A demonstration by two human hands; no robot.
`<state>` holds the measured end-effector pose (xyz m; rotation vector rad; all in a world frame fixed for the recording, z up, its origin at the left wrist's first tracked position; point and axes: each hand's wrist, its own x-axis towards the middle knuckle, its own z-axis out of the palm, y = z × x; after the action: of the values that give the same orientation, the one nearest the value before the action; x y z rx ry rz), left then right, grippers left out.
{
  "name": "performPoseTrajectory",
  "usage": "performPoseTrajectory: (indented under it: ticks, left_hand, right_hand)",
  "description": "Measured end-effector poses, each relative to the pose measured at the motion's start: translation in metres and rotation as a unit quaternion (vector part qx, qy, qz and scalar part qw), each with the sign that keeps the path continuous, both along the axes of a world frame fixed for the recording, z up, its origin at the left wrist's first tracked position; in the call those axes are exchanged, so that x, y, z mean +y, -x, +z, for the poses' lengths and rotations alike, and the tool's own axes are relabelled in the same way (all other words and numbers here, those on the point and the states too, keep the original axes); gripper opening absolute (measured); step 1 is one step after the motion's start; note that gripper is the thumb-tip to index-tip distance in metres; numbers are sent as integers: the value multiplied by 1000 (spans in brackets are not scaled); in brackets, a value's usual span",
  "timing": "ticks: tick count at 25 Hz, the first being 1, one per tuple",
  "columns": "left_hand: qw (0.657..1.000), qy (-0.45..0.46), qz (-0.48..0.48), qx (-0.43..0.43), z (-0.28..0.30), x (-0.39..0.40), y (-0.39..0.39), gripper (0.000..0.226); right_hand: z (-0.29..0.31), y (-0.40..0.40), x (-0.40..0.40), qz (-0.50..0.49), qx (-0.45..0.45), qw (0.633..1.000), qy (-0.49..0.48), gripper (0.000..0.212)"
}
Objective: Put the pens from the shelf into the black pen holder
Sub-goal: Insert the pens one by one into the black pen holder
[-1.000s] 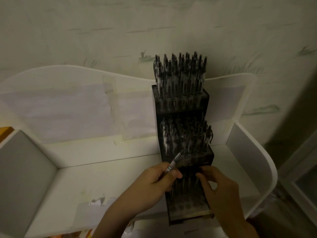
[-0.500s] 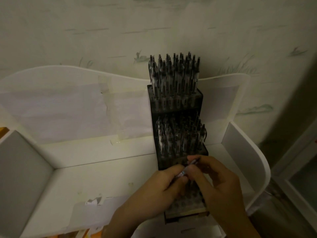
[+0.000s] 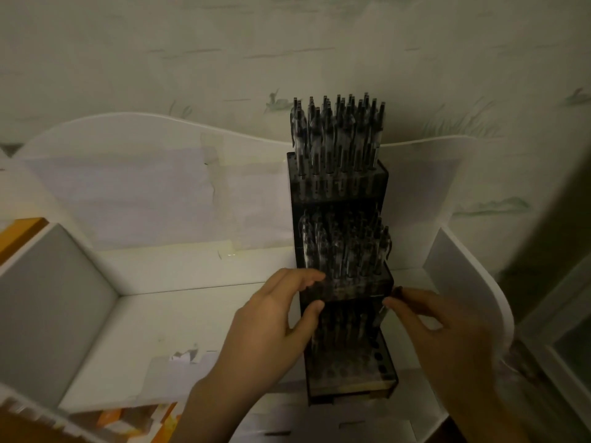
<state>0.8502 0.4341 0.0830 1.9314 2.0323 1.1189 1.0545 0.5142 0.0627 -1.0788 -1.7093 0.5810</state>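
Pens (image 3: 339,139) stand packed upright in the top tier of the black pen holder (image 3: 342,284), and a second dense group fills the middle tier; the lowest tier, nearest you, carries a few pens toward its back, with several open holes visible along its front right edge. Only the head view is available, and it is dim and slightly blurred.

Head view: the holder is a three-step tower that stands on the floor of a white shelf (image 3: 192,311), toward the right half, its back close to the shelf's rear panel. Your left hand (image 3: 271,321) sits at the holder's left side at the level of the middle tier's front wall. Its fingers are curled round that left edge, fingertips on the front face, thumb lower down against the side. Your right hand (image 3: 438,327) is at the holder's right front corner, at the same height. Thumb and forefinger are pinched together on a small dark object (image 3: 398,290) just beside the corner; you cannot tell whether it is a pen tip or part of the holder. The remaining fingers are bent loosely.

Paper sheets are taped to the shelf's rear panel (image 3: 153,193). Patterned wallpaper (image 3: 224,59) rises behind the shelf.
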Motion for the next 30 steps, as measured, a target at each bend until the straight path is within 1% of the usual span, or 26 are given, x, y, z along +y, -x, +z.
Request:
performPoseTrajectory:
  ticks: [2,8,14,17,19,22,24,26,28,30]
  left_hand:
    - [1000,3,11,-1,-1,-2,-2,33]
    - [999,5,45,-10,-3,-11,-5,31]
    - [997,0,70,-26,-4,-18,-14,26]
    - [997,-2,76,-32,-5,-21,-21,24]
    - [996,-3,81,-37,-7,-25,-24,24]
    - [995,-3,92,-45,-9,-32,-29,25]
    - [994,4,103,-39,-11,-36,-31,25]
    - [993,16,119,-23,-12,-39,-32,26]
    - [990,22,137,-1,-12,-44,-29,28]
    - [988,37,148,23,-9,-52,-22,35]
  right_hand:
    - [-17,3,7,-1,-24,1000,-18,21]
    - [-59,9,22,19,-42,999,14,14]
    - [-67,10,30,33,-48,998,34,8]
    - [-67,8,36,34,-73,996,40,6]
    - [-66,4,40,47,-101,992,58,10]
    - [-68,-3,47,73,-154,983,69,28]
    - [-65,-4,49,81,-165,981,68,29]
    - [-60,-5,46,60,-165,981,79,24]
    - [-49,-4,35,24,-165,985,53,28]
    - [-34,2,15,41,-106,993,-32,27]
